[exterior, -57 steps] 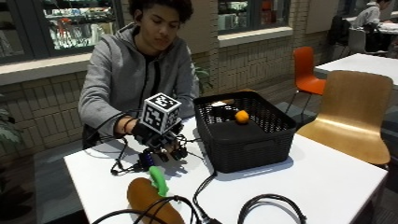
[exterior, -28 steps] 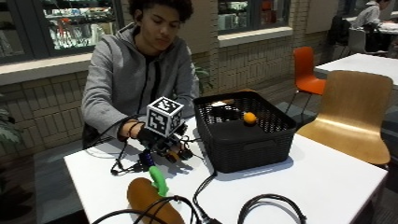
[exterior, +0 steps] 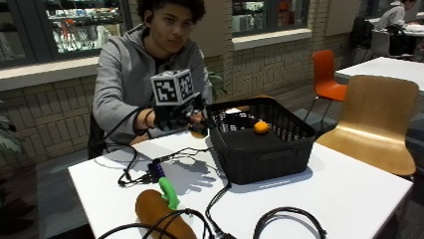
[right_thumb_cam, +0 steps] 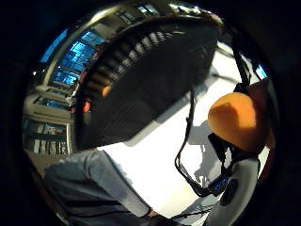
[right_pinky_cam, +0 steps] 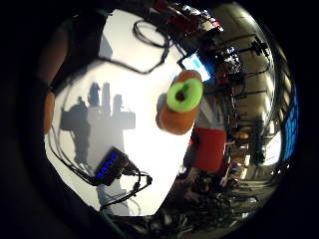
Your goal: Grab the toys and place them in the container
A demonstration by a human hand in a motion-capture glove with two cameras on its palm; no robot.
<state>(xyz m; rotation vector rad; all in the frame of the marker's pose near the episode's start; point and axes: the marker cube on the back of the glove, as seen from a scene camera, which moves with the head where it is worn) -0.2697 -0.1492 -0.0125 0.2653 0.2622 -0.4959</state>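
A black mesh basket (exterior: 265, 149) on a white table (exterior: 358, 194), an orange ball (exterior: 262, 127), a green-stemmed brown toy (exterior: 161, 214).

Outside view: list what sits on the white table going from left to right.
Small black hub with blue lights → orange toy with a green stem → black basket holding a small orange ball.

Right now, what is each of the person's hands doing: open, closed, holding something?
Gloved right hand: fingers curled round an orange toy, beside the basket.
Bare left hand: cannot be told; it is out of sight.
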